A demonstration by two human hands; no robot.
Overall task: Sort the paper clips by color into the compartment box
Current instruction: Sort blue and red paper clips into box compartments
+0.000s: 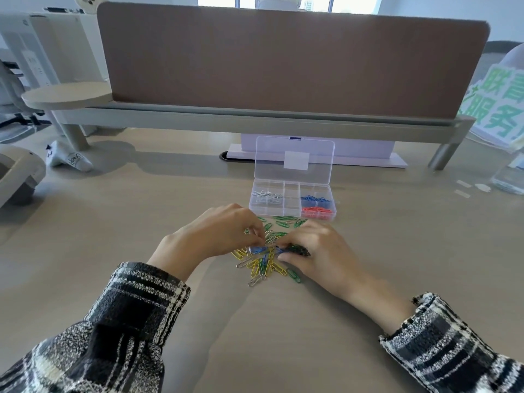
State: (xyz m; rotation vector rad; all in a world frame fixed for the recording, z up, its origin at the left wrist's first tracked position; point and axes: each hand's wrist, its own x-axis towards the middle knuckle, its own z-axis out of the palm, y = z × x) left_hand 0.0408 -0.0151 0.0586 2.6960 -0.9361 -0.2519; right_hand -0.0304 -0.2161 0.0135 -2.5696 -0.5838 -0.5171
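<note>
A clear compartment box stands open on the desk, its lid raised. Silver clips lie in its left compartment, blue clips at right, red clips in front of those. A loose pile of yellow, green, blue and silver paper clips lies before the box, with green clips nearest it. My left hand hovers over the pile with fingertips pinching at clips. My right hand grips a bunch of green clips and touches the pile.
A brown desk divider on a grey shelf runs across the back. A white device sits behind the box. A small white figure lies at left, and a green-lettered sign stands at right.
</note>
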